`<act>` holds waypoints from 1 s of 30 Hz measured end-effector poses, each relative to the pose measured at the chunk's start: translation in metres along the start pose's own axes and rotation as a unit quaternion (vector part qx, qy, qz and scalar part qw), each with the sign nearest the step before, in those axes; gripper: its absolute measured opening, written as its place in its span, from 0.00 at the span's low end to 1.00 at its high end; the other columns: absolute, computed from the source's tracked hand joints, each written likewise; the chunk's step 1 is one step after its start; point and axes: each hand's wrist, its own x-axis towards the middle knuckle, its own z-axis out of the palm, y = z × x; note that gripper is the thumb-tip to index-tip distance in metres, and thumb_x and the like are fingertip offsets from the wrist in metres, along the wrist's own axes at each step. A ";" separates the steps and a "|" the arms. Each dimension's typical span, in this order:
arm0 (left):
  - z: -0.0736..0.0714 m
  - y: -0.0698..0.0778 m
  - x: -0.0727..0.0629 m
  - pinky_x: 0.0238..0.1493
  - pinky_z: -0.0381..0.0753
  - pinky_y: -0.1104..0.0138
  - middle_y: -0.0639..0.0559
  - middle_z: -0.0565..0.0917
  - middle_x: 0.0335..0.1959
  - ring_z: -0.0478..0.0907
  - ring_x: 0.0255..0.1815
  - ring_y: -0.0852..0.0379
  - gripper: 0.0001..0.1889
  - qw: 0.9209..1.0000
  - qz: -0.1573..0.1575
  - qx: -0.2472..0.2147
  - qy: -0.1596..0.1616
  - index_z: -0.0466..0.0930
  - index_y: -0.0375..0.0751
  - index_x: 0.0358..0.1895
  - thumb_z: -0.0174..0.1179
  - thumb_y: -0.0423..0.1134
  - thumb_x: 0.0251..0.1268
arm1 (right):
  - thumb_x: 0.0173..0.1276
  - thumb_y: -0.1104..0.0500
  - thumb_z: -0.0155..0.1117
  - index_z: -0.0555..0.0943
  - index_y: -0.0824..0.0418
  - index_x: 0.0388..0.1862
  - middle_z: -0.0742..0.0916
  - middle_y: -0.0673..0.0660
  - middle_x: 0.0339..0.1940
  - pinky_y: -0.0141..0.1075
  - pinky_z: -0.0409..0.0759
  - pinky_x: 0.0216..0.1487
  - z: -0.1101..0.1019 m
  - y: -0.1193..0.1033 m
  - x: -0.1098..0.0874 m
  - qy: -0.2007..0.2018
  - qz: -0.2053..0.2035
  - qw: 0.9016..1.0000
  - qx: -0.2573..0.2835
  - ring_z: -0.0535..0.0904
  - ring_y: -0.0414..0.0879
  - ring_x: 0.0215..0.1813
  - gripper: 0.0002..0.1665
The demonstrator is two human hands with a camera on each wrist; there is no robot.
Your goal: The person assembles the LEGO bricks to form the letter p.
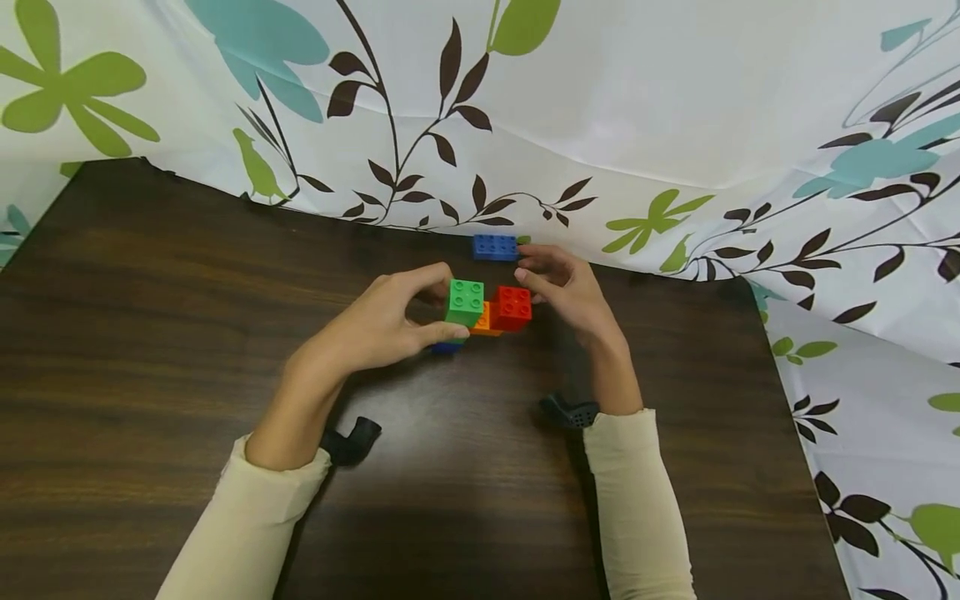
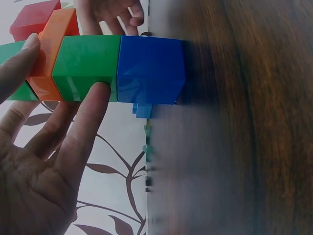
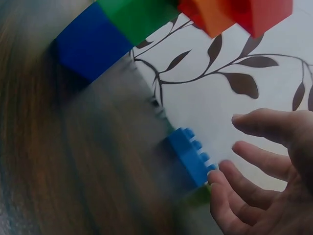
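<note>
My left hand (image 1: 375, 325) grips an upright stack of toy building bricks between thumb and fingers. At its bottom is a blue brick (image 2: 151, 71), with a green brick (image 2: 88, 66) above it. An orange brick (image 1: 487, 319) sticks out to the right and carries a red brick (image 1: 513, 308) on that end. Another green brick (image 1: 467, 302) tops the left side. Behind the stack, a loose blue brick (image 1: 495, 247) with studs lies near the table's back edge. My right hand (image 1: 573, 292) is beside it, fingers spread and loosely bent, gripping nothing; whether a fingertip touches the brick I cannot tell.
The dark wooden table (image 1: 187, 333) meets a white leaf-patterned cloth (image 1: 637, 108) at the back and right. A black strap piece (image 1: 352, 442) shows at the left wrist, and another dark piece (image 1: 568, 412) at the right wrist.
</note>
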 end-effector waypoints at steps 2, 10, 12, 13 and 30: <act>0.001 0.001 0.000 0.49 0.92 0.56 0.47 0.89 0.51 0.85 0.53 0.49 0.16 1.000 0.001 0.004 0.001 0.77 0.45 0.50 0.75 0.37 0.69 | 0.78 0.57 0.67 0.76 0.60 0.76 0.84 0.66 0.67 0.32 0.87 0.46 0.001 0.003 0.002 0.002 0.012 1.000 -0.008 0.86 0.46 0.50 0.30; 0.002 0.001 0.000 0.52 0.89 0.51 0.47 0.89 0.50 0.86 0.49 0.50 0.16 1.000 0.006 0.022 0.008 0.77 0.45 0.50 0.76 0.38 0.68 | 0.80 0.54 0.65 0.69 0.50 0.84 0.77 0.65 0.76 0.30 0.85 0.46 0.004 0.011 0.010 -0.012 0.057 0.998 -0.021 0.82 0.56 0.57 0.36; 0.002 0.001 0.000 0.53 0.88 0.51 0.47 0.89 0.50 0.86 0.49 0.50 0.17 1.000 0.008 0.026 0.009 0.77 0.45 0.50 0.76 0.38 0.68 | 0.81 0.54 0.64 0.68 0.48 0.84 0.75 0.65 0.78 0.32 0.84 0.47 0.005 0.011 0.010 -0.016 0.059 0.998 -0.022 0.82 0.57 0.58 0.36; 0.002 0.001 0.000 0.53 0.88 0.50 0.47 0.89 0.50 0.86 0.49 0.50 0.17 1.000 0.009 0.027 0.009 0.77 0.45 0.50 0.76 0.38 0.68 | 0.81 0.54 0.64 0.67 0.48 0.85 0.74 0.65 0.79 0.33 0.84 0.47 0.005 0.011 0.010 -0.018 0.060 0.998 -0.023 0.81 0.57 0.58 0.36; 0.004 0.003 0.001 0.52 0.89 0.51 0.47 0.89 0.52 0.87 0.49 0.49 0.17 1.000 0.001 0.021 0.002 0.75 0.46 0.50 0.75 0.39 0.69 | 0.78 0.58 0.64 0.72 0.57 0.76 0.74 0.63 0.76 0.45 0.79 0.56 0.010 0.015 0.009 -0.026 0.026 0.998 -0.052 0.80 0.58 0.57 0.30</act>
